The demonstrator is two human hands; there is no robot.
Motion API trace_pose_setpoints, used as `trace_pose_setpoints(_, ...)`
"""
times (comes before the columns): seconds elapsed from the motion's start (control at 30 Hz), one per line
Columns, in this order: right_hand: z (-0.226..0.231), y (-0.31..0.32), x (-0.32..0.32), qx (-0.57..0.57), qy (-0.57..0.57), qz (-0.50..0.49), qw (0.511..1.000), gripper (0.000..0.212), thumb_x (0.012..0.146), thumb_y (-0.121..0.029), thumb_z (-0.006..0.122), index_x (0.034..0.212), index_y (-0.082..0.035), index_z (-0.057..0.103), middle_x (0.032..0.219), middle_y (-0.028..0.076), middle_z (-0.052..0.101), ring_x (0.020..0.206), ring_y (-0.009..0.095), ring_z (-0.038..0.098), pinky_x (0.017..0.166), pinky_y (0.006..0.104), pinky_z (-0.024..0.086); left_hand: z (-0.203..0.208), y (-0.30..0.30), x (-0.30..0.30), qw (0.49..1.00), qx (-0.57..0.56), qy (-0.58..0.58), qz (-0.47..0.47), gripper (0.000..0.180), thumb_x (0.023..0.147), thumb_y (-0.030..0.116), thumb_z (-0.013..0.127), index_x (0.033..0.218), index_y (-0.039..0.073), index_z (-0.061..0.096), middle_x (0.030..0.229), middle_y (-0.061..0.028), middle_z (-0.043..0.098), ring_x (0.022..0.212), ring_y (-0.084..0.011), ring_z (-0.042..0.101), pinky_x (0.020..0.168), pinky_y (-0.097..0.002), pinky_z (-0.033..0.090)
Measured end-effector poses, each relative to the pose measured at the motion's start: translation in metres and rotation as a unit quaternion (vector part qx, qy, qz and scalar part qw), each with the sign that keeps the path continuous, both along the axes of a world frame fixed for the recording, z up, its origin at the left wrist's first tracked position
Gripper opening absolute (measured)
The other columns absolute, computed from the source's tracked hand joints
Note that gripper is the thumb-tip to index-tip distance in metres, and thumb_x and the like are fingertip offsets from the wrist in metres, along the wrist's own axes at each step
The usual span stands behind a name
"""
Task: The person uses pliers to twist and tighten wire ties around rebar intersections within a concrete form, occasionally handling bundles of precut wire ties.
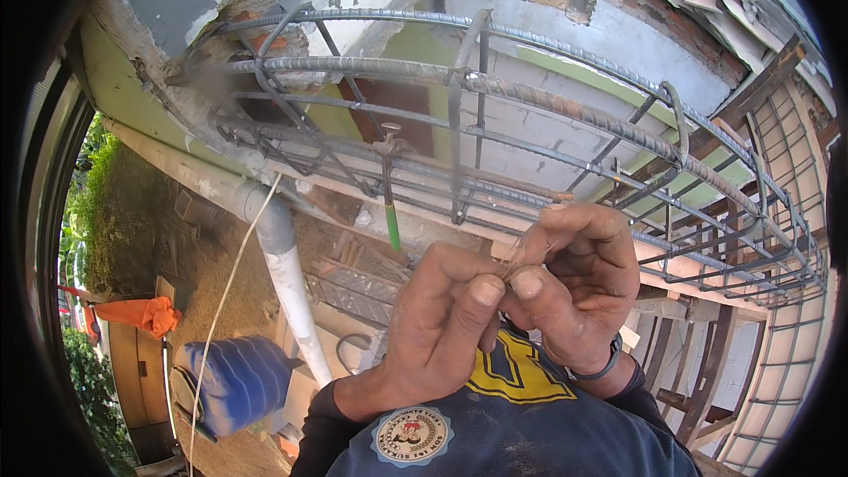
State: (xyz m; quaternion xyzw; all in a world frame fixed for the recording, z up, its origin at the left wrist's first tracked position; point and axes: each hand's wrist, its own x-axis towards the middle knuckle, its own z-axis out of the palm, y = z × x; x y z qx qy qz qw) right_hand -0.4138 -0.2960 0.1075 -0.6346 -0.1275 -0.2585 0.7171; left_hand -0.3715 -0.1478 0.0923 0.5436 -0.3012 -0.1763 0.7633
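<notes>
The near edge of the rebar cage [548, 99] runs right across our view beyond the hands, bending down on the right toward a panel of steel mesh [777, 300]. To our left the space opens out over bare ground [216, 300] well below, and our left hand [442, 318] has clear air on that side. Our right hand [579, 291] has less room, with the cage's lower bars just behind its fingers; we cannot tell whether they touch.

Around us, a tool with a green handle [392, 223] hangs upright from the cage, near our left hand and a little beyond it. A pale pipe [287, 274] with a grey elbow slants down on the left, and a light cord [233, 269] drops past it. Farther down lie a blue drum [234, 382] and an orange cloth [141, 314].

We hold both hands together in front of the dark shirt [530, 442], thumb tips nearly meeting. Each thumb is closed against its bent fingers, and between them we pinch what looks like a thin wire [512, 263], largely hidden by the fingertips. Our right fingers curl loosely, leaving the palm partly exposed.
</notes>
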Motion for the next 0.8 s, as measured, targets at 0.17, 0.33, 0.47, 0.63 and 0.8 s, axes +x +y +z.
trace_pose_setpoints(0.17,-0.002,-0.001,-0.005,-0.013,-0.009,-0.029,0.999,0.044,0.087,0.010,0.061,0.127,0.000,0.044,0.087,0.012,0.064,0.063,0.015,0.065,0.059,0.0264,0.051,0.003,-0.003,-0.004,1.000,-0.011,0.020,0.000,0.016,0.105,0.015,0.043,0.111,0.001,0.045,0.079,-0.0118,0.066,0.057,-0.0058,0.052,0.049,-0.0199,0.042)
trace_pose_setpoints(0.33,-0.014,-0.005,-0.003,-0.066,-0.080,-0.076,0.992,0.046,0.082,0.010,0.067,0.123,-0.001,0.050,0.091,0.013,0.067,0.071,0.017,0.065,0.062,0.0304,0.050,0.003,-0.005,-0.005,1.000,0.001,-0.009,0.014,0.015,0.104,0.014,0.044,0.111,0.001,0.046,0.079,-0.0108,0.065,0.058,-0.0060,0.053,0.050,-0.0202,0.043)
trace_pose_setpoints(0.47,-0.010,-0.011,-0.005,-0.191,-0.123,-0.132,0.965,0.042,0.079,0.008,0.072,0.117,-0.002,0.056,0.095,0.013,0.069,0.079,0.018,0.065,0.067,0.0326,0.050,0.003,-0.009,-0.009,0.998,0.006,-0.020,0.053,0.017,0.103,0.019,0.048,0.105,0.002,0.046,0.073,-0.0059,0.059,0.053,-0.0045,0.049,0.047,-0.0191,0.039)
trace_pose_setpoints(0.63,-0.011,-0.005,-0.008,-0.039,-0.089,-0.100,0.990,0.043,0.078,0.005,0.075,0.118,-0.001,0.059,0.097,0.013,0.067,0.082,0.018,0.065,0.069,0.0308,0.050,0.011,-0.004,-0.007,0.999,0.029,-0.021,0.007,0.017,0.104,0.017,0.047,0.108,0.000,0.048,0.075,-0.0065,0.061,0.063,-0.0076,0.056,0.058,-0.0221,0.046)
trace_pose_setpoints(0.8,-0.009,-0.021,-0.010,-0.111,-0.049,-0.101,0.987,0.045,0.076,0.000,0.078,0.119,-0.001,0.063,0.099,0.012,0.066,0.081,0.018,0.066,0.068,0.0308,0.052,0.012,0.000,-0.008,0.998,0.065,0.011,-0.011,0.019,0.104,0.020,0.047,0.108,0.001,0.048,0.074,-0.0064,0.061,0.067,-0.0091,0.060,0.059,-0.0235,0.046)
